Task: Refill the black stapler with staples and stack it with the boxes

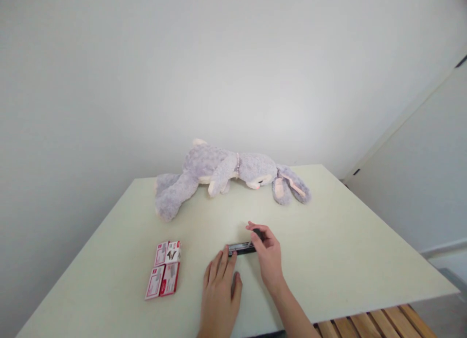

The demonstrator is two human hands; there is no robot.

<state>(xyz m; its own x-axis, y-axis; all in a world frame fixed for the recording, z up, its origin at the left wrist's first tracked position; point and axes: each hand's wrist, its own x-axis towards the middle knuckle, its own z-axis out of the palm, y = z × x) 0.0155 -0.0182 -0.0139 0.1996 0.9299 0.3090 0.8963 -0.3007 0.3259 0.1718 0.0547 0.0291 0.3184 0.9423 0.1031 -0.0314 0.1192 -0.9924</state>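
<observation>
Black stapler (241, 249) on the table (321, 275), near its front edge and between the person's two hands, its long body lying roughly crosswise with the metal channel exposed. The left hand (220, 296) lies palm down, fingers extended and slightly parted, thumb held away; two fingertips touch the stapler's left end without closing around it. The right hand (269, 260) has its thumb and bent fingers closed on the raised black upper part at the stapler's right end; the outermost fingertips extend past it.

Left of the hands, well apart from the stapler, four small red-and-white boxes (170, 279) lie in two rows of two, close together; their print is too small to read. Behind, a lilac plush rabbit (207, 164) with a beaded necklace (238, 165) lies along the table's far side, feet left, ears right, before a pale wall (233, 70). Wooden slats (375, 323) appear below the table's front edge.
</observation>
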